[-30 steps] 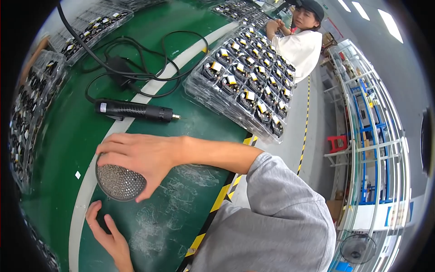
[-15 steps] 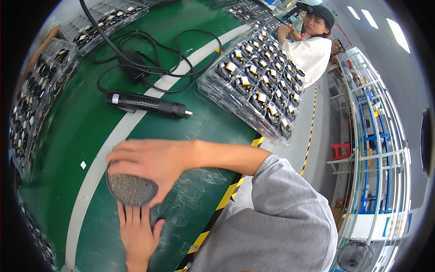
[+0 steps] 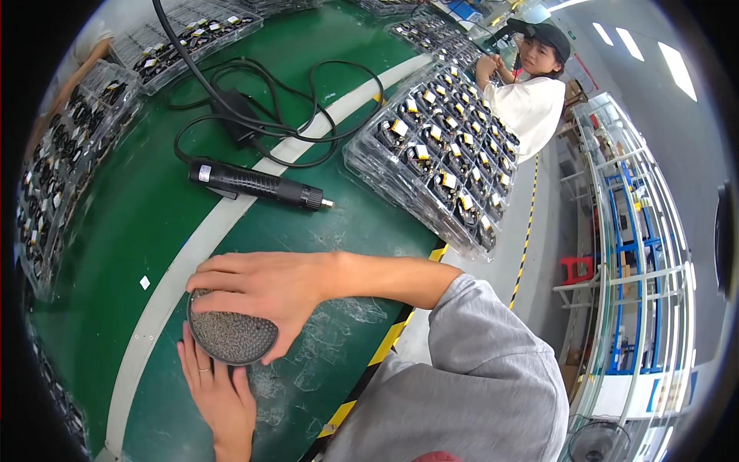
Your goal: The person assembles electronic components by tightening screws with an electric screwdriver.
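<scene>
A round, dark grey piece with a textured, mesh-like top and smooth rim [image 3: 235,335] lies on the green work surface. My right hand [image 3: 265,289] reaches across from the right and grips it, fingers over the far part of its top and thumb down along the near right side. Along the near left rim, my left hand [image 3: 219,396] rests with its fingers stretched out and its thumb apart, a ring on one finger. Its fingertips are at the rim; how much they press on it is hidden. A black electric screwdriver [image 3: 258,187] lies beyond both hands.
A black cable [image 3: 327,115] loops behind the screwdriver to a black box [image 3: 235,115]. Stacked clear trays [image 3: 385,173] of small cabled parts stand at the far right, with more trays [image 3: 73,162] at the left. A co-worker [image 3: 531,100] is beyond. Striped tape [image 3: 389,343] marks the table edge.
My left hand has slid left along the near rim, its fingertips moving from the near edge to the near left. My right hand keeps its grip. The whole view has shifted slightly.
</scene>
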